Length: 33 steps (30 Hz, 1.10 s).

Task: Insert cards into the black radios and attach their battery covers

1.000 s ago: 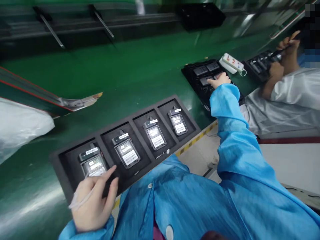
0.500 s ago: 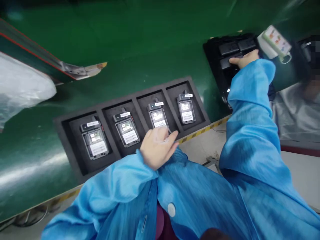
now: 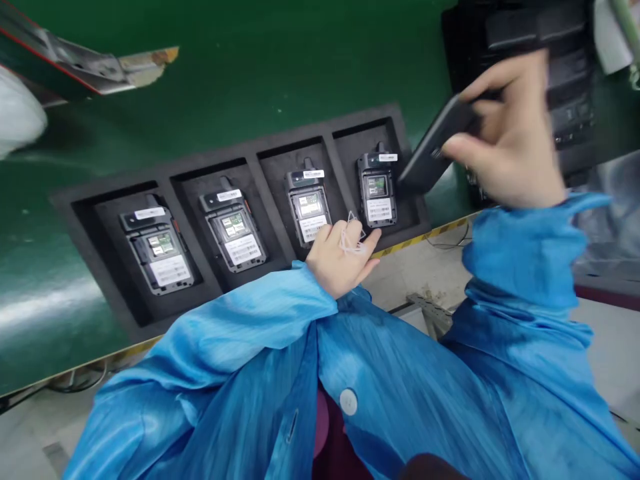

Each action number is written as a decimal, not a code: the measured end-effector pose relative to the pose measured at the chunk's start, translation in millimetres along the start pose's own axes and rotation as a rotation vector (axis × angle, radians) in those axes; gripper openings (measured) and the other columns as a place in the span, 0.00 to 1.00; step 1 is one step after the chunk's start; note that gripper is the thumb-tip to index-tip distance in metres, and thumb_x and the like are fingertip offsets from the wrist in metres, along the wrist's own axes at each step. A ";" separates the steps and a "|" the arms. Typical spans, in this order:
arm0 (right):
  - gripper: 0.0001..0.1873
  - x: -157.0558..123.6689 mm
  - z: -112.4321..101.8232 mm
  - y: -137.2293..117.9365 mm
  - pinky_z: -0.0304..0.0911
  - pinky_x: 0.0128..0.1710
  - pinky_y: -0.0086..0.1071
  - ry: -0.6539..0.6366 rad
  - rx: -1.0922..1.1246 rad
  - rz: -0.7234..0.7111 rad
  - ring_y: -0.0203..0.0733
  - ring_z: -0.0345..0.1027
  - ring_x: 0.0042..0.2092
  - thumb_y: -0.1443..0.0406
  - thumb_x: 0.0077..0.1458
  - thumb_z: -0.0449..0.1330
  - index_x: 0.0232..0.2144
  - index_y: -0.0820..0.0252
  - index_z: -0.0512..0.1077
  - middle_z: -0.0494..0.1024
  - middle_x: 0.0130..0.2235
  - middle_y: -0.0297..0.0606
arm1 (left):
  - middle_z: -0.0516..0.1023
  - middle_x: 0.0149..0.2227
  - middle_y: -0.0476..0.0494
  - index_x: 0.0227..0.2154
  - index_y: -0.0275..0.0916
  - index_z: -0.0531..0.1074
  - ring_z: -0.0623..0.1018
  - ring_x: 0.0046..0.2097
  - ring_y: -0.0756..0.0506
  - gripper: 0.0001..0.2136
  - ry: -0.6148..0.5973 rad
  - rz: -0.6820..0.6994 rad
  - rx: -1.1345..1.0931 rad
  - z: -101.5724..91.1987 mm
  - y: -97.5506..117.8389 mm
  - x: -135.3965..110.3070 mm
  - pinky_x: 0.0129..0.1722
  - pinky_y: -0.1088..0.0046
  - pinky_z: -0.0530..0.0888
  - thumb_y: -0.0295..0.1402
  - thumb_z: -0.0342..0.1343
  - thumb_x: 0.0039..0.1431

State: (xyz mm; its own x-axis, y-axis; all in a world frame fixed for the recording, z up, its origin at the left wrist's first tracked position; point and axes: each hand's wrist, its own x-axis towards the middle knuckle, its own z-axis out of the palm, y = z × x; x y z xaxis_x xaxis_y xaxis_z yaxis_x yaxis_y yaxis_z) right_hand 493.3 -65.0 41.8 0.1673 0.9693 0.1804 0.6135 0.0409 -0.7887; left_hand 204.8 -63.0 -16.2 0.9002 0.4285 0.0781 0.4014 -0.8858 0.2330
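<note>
Objects by count. One dark flat piece [image 3: 433,153] is in my right hand [image 3: 523,143], tilted, its lower end reaching over the right end of the foam tray [image 3: 271,210], just beside the fourth device; whether it touches the tray I cannot tell. The fingers of this hand are closed about the piece, thumb on the near face; the hand is blurred. My left hand [image 3: 343,260] lies back upward at the near edge of the tray, by the third and fourth compartments, covering part of the third device's lower end; whether its fingers grip anything I cannot tell. One translucent band [image 3: 350,243] crosses them.

The tray has four compartments, each with one handheld device [image 3: 234,230]: four in all, each with a stub at its top, a white strip label, and a larger white label within its recess. One black tray [image 3: 460,53], at upper right, carries dark blocks [image 3: 513,30], too blurred and covered to count. Beside it is one white object [image 3: 611,40], cut by the frame.

Surface and room. The tabletop [image 3: 225,87] is green and glossy, its near edge marked by yellow-black tape [image 3: 440,230]. One metal bracket [image 3: 90,63] and one white bag [image 3: 17,110] occupy the upper left. Below shows a pale floor [image 3: 400,273].
</note>
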 end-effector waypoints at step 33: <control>0.18 -45.0 96.4 -5.2 0.51 0.60 0.53 -0.016 -0.756 -0.014 0.53 0.55 0.56 0.56 0.64 0.48 0.50 0.60 0.63 0.64 0.53 0.47 | 0.70 0.42 0.39 0.62 0.48 0.62 0.68 0.45 0.41 0.21 -0.043 -0.065 -0.065 -2.2 -1.2 -4.4 0.40 0.62 0.60 0.39 0.46 0.68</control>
State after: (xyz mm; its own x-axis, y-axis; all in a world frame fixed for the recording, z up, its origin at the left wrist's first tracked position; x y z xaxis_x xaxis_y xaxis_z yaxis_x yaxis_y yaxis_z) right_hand 408.1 -85.4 -18.9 0.1480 0.9735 0.1741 0.9788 -0.1189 -0.1670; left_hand 199.9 -63.5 -14.8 0.8794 0.4757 0.0197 0.4488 -0.8421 0.2991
